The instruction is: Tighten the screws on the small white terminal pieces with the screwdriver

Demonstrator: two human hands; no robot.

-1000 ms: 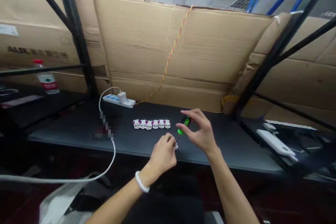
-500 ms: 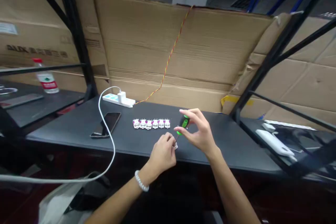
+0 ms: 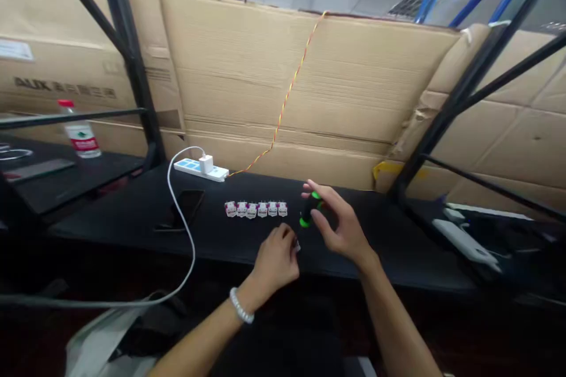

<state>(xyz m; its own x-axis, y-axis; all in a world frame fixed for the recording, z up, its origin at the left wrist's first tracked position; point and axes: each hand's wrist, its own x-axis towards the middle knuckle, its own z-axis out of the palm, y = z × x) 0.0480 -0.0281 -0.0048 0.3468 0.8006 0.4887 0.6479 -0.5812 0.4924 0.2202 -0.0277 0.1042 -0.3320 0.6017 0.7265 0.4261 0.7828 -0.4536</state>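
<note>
My right hand (image 3: 338, 224) pinches the black and green handle of a small screwdriver (image 3: 308, 211) above the black table (image 3: 132, 212). Its tip points down to a small white part (image 3: 296, 245) that my left hand (image 3: 276, 259) holds pinched at the table's front edge. A bead bracelet sits on my left wrist. Just beyond my hands, a row of several small white and magenta parts (image 3: 255, 209) lies on the table.
A phone (image 3: 183, 207) lies left of the row, with a white cable (image 3: 181, 230) running from a charger in a power strip (image 3: 201, 169). Cardboard (image 3: 309, 88) walls the back. A water bottle (image 3: 79, 132) stands far left; a white device (image 3: 464, 241) lies at right.
My right fingers have shifted round the screwdriver handle, as if turning it. My left hand stays on the small part. The picture has grown darker.
</note>
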